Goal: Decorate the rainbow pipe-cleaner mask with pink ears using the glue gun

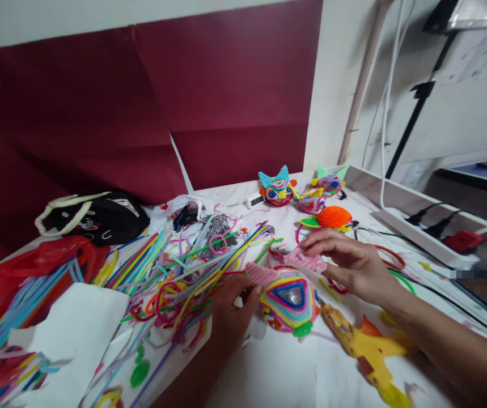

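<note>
A round pipe-cleaner figure (289, 299) with rainbow rings and a shiny centre lies on the white table (281, 368). My left hand (230, 311) grips its left side, fingers curled by a pink ear piece (260, 273). Over the figure's upper right, my right hand (349, 262) pinches a second pink pipe-cleaner piece (306, 260). A yellow glue gun (366, 348) lies beside my right forearm.
A heap of loose coloured pipe cleaners (183, 266) covers the table's left half, with a white paper sheet (73, 334), a red plastic bag (47, 255) and a black bag (98, 218). Finished figures (279, 190) and an orange ball (333, 217) stand at the back. A power strip (422, 235) lies right.
</note>
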A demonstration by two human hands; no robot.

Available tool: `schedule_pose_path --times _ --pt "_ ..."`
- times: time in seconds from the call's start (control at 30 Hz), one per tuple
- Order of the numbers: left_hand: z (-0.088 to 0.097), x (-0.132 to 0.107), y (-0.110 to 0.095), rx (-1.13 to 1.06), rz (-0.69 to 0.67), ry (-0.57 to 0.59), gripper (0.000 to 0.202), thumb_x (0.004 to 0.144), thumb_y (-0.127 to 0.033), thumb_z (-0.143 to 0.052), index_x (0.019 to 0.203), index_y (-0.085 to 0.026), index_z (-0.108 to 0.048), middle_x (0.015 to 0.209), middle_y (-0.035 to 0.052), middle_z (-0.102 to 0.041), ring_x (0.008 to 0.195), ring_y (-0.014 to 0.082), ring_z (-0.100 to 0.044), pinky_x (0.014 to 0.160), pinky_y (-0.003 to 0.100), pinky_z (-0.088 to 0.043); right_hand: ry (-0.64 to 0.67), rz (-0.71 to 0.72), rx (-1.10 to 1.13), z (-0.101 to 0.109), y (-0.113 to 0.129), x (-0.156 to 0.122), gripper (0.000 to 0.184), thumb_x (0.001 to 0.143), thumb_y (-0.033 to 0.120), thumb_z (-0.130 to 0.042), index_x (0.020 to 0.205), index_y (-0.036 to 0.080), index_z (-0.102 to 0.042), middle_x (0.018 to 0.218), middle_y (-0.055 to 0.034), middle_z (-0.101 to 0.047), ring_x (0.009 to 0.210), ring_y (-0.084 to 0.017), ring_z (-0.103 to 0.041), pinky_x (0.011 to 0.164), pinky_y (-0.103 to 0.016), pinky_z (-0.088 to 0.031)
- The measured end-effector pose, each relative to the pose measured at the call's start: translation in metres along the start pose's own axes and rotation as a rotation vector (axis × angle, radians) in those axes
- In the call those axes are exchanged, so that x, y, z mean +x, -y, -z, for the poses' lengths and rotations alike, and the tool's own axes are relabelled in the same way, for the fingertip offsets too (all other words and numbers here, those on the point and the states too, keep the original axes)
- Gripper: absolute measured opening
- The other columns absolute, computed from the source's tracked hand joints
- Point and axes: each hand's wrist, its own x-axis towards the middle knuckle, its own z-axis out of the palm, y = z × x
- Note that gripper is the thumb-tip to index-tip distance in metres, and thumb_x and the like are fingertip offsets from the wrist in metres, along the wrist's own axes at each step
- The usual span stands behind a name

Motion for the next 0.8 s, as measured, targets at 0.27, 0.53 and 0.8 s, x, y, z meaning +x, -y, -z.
schedule_pose_path --times 0.27,0.53,0.8 --pt "-0.001 0.002 -0.003 -0.011 -0.015 -0.039 0.021 0.081 -0.015 -0.062 0.063 -0.018 -0.053 0.059 -0.0044 -0.052 0.053 0.0076 -0.049 0.052 0.017 -0.040 -0.055 -0.122 -0.027 -0.004 0.000 -0.003 0.010 0.087 0.021 -0.066 0.094 0.026 -0.071 0.098 -0.0052 -0.069 0.098 -0.020 -0.061 0.084 -0.032 -0.048" --pt "0.000 0.001 -0.004 -0.021 -0.028 -0.034 0.019 0.081 -0.014 -0.062 0.064 -0.018 -0.054 0.059 -0.0043 -0.053 0.054 0.0074 -0.049 0.053 0.018 -0.040 -0.096 -0.514 0.247 -0.015 0.001 -0.004 0.029 0.073 0.042 -0.081 0.084 0.020 -0.067 0.068 -0.0003 -0.065 0.059 -0.011 -0.056 0.055 -0.023 -0.044" --pt "0.000 0.003 -0.006 -0.014 -0.007 -0.026 0.021 0.081 -0.016 -0.061 0.062 -0.018 -0.054 0.058 -0.0039 -0.053 0.053 0.0083 -0.049 0.053 0.019 -0.041 -0.125 -0.581 0.270 -0.018 0.002 -0.004 0.038 0.059 0.041 -0.089 0.076 0.019 -0.064 0.058 0.0037 -0.057 0.054 -0.010 -0.049 0.051 -0.023 -0.039"
